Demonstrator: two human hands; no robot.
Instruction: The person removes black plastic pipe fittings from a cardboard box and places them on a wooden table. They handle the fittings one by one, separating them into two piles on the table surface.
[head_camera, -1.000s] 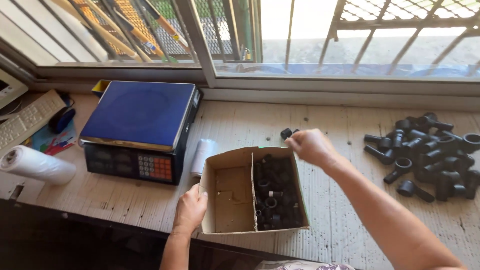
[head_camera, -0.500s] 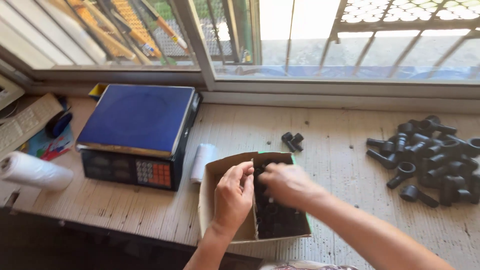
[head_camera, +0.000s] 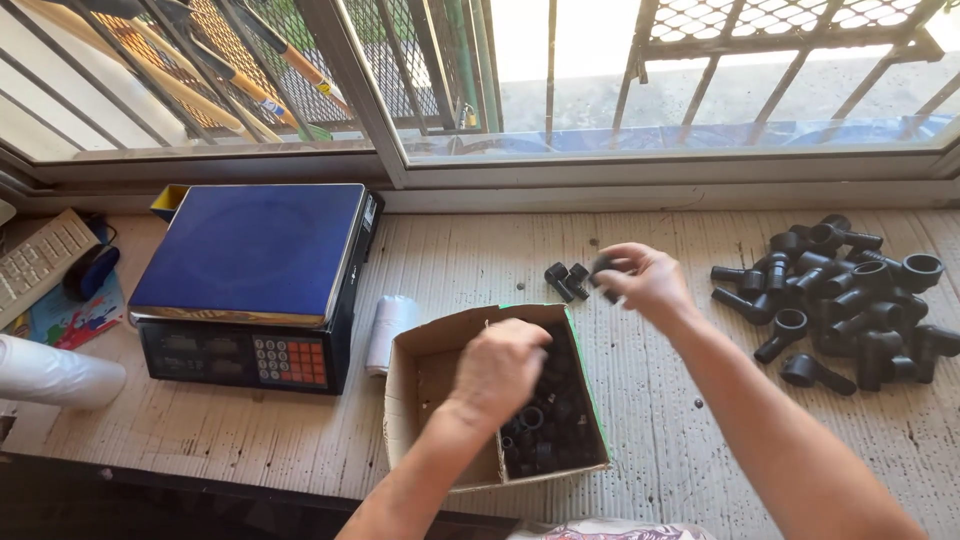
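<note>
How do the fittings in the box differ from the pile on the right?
The fittings in the box sit packed close together inside cardboard walls; the pile lies loose and spread on the bare table. The boxed ones look short and ring-like from above; many in the pile have long stems or elbows. The left hand partly covers the boxed ones; the pile is untouched. Both are black.

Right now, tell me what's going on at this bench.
A person works at a wooden bench by a window. The left hand reaches into a cardboard box of black pipe fittings. The right hand holds one black fitting above the bench, beside two loose fittings. A pile of fittings lies right; a blue-topped scale stands left.
</note>
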